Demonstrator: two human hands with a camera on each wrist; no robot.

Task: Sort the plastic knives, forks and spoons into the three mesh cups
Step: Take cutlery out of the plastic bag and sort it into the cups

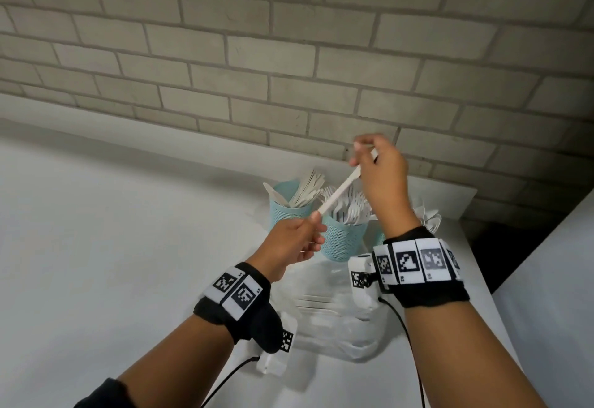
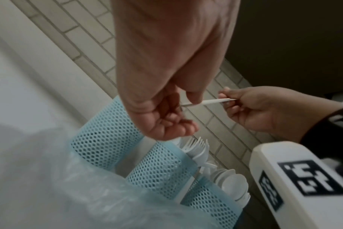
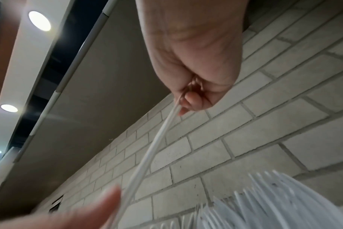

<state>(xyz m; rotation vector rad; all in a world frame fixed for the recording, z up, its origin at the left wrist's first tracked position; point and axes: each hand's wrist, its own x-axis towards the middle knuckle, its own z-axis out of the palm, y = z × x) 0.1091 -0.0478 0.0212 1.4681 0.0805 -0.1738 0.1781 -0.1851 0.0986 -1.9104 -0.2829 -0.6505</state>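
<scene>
A white plastic utensil [image 1: 337, 194] hangs slanted in the air above the cups, and its kind cannot be told. My left hand [image 1: 316, 216] pinches its lower end. My right hand [image 1: 361, 160] pinches the upper end, hiding the head; the right wrist view shows its fingers [image 3: 190, 99] curled round the utensil [image 3: 153, 147]. Three light-blue mesh cups stand by the brick wall. The left cup [image 1: 286, 214] holds knives, the middle cup [image 1: 342, 243] holds forks [image 1: 352, 205], and the right cup [image 1: 381, 237] is mostly hidden behind my right wrist, with spoons [image 1: 430, 218] sticking out.
A crumpled clear plastic bag [image 1: 331, 311] lies on the white table [image 1: 128, 231] in front of the cups, between my forearms. The brick wall [image 1: 289, 70] runs close behind the cups. A dark gap [image 1: 501, 247] and another white surface lie to the right.
</scene>
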